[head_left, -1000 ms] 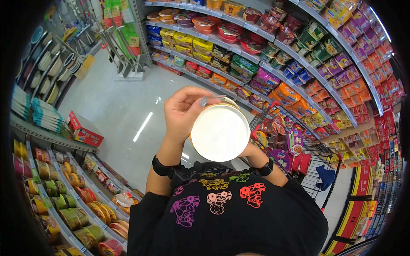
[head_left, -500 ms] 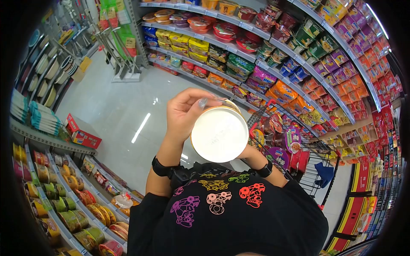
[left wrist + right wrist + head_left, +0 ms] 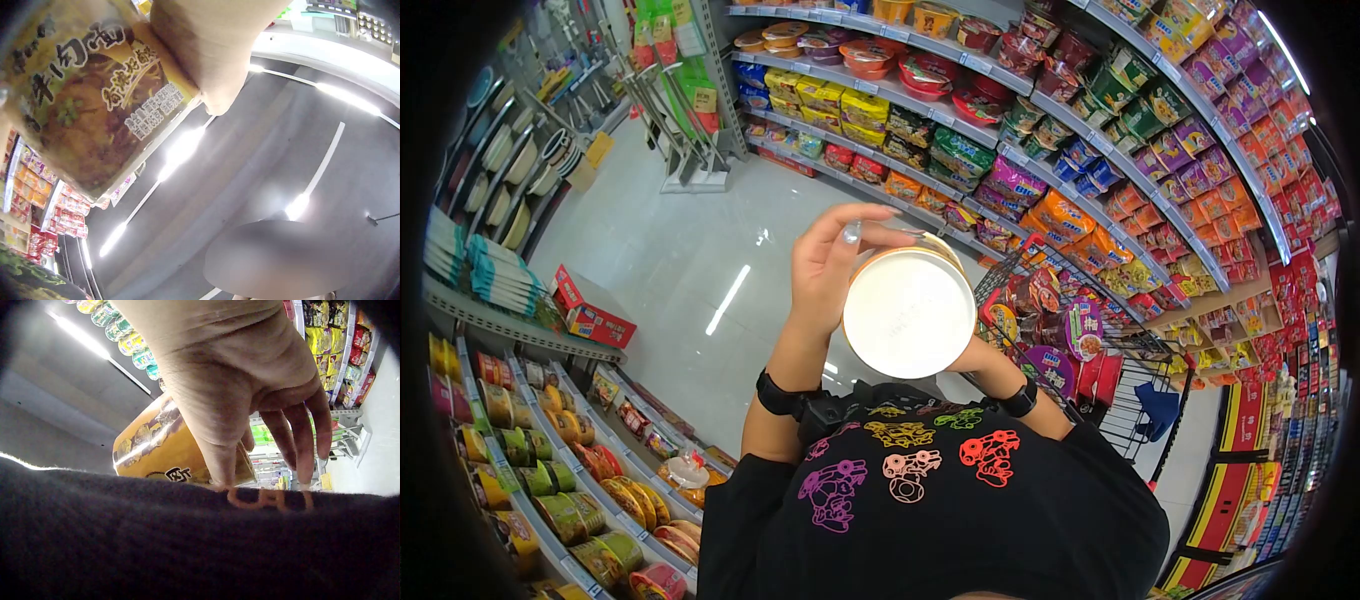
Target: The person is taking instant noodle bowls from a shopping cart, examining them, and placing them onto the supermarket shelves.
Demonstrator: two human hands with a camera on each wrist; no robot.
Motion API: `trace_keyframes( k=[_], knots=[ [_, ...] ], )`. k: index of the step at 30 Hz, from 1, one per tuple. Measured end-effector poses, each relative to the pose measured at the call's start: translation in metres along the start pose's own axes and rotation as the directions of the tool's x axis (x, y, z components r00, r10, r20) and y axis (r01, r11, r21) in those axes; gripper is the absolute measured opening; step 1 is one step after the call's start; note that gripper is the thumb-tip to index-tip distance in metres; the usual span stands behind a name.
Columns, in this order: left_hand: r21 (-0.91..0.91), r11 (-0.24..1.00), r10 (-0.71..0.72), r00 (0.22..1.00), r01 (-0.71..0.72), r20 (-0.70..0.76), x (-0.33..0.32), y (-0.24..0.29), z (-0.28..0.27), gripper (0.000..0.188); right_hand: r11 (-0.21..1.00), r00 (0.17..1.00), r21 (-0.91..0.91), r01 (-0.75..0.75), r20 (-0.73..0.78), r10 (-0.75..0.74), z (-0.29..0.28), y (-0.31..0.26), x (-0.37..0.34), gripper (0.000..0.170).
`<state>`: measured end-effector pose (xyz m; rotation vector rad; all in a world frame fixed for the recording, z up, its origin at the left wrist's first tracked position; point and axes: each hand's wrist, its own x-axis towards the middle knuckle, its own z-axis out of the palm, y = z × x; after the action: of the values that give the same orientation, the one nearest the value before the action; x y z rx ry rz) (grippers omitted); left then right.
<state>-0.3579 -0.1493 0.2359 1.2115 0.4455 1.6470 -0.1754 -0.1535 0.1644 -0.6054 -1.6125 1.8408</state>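
A cup of instant noodles [image 3: 908,313] is held in front of the chest, its round white end turned up to the head camera. Its orange printed side with a noodle picture [image 3: 87,112] fills the upper left of the left wrist view. My left hand [image 3: 825,265] holds the cup at its upper left, the silver-nailed thumb raised near the rim and the fingers reaching along the far side. My right hand [image 3: 250,387] supports it from the lower right, thumb against the orange side. In the head view the cup hides most of that hand.
A shopping cart [image 3: 1135,385] with several noodle bowls stands at the right. Shelves of noodle packs [image 3: 960,155] curve along the far side, and more cups line the shelf [image 3: 580,480] at lower left. A red box [image 3: 595,310] stands at left by the shiny floor [image 3: 690,260].
My left thumb has drawn back and up from near the rim. The cup has shifted slightly left, with its white end still facing up.
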Motion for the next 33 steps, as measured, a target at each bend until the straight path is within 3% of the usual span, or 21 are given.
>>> trace_keyframes(
  k=[5,8,19,29,33],
  knots=[
    [0.068,0.997,0.042,0.999,-0.041,-0.022,-0.008,0.005,-0.003,0.051,1.000,1.000,-0.014,0.013,0.014,-0.013,0.011,0.002,0.003,0.061],
    [0.117,0.992,-0.044,0.997,0.052,-0.069,-0.016,0.013,-0.011,0.055,0.999,0.999,-0.034,0.033,0.033,-0.032,0.022,0.004,0.006,0.061],
    [0.070,0.988,-0.129,0.982,0.139,-0.137,-0.042,0.027,-0.036,0.048,0.995,0.988,-0.091,0.028,0.156,-0.014,0.051,0.016,0.010,0.061],
    [0.062,0.988,-0.132,0.987,0.138,-0.094,-0.028,0.022,-0.027,0.049,0.992,0.991,-0.123,0.006,0.134,0.010,0.029,0.013,0.014,0.060],
    [0.054,0.978,-0.191,0.973,0.200,-0.133,-0.017,0.016,-0.016,0.047,0.992,0.994,-0.129,-0.007,0.110,0.021,0.020,0.012,0.009,0.060]
  ],
)
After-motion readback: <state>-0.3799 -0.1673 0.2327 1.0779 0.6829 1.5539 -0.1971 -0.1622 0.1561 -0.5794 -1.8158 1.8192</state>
